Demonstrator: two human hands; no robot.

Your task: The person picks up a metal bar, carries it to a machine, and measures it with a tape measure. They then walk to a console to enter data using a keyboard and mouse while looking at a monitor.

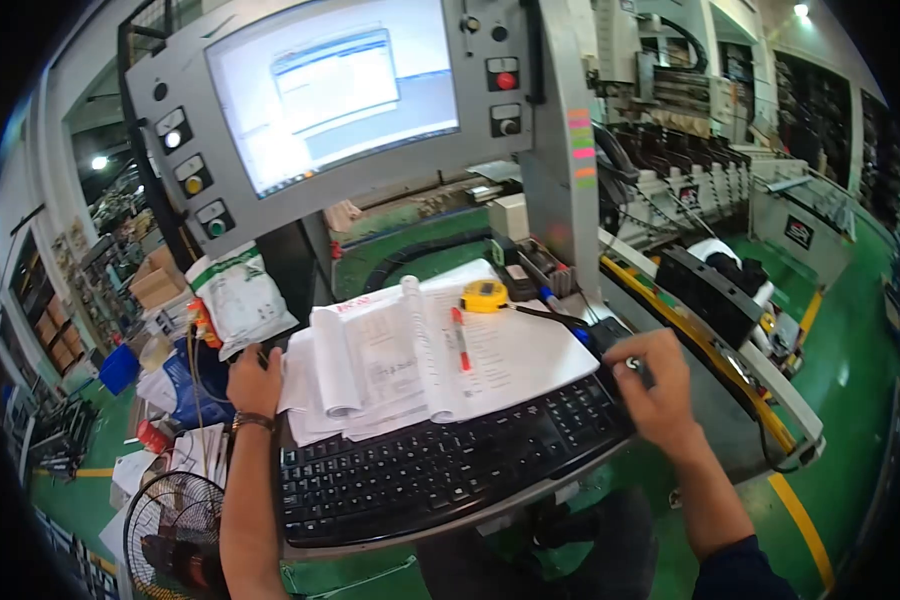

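My left hand (256, 382) rests at the left edge of the papers, beside the black keyboard (450, 460); its fingertips are hard to make out. My right hand (654, 385) is at the keyboard's right end, thumb and fingers curled round a small dark object (638, 370) that I cannot identify. Printed sheets (380, 350) and a curled notebook (515, 355) lie behind the keyboard. On the notebook are a red pen (460, 338) and a yellow tape measure (484, 295). Above them a lit screen (335, 85) shows a window.
Buttons line the grey control panel (360, 185). A white plastic bag (240, 300) stands behind my left hand, and a fan (175, 530) is at lower left. Yellow-edged rails (710, 350) and machinery (700, 170) are to the right.
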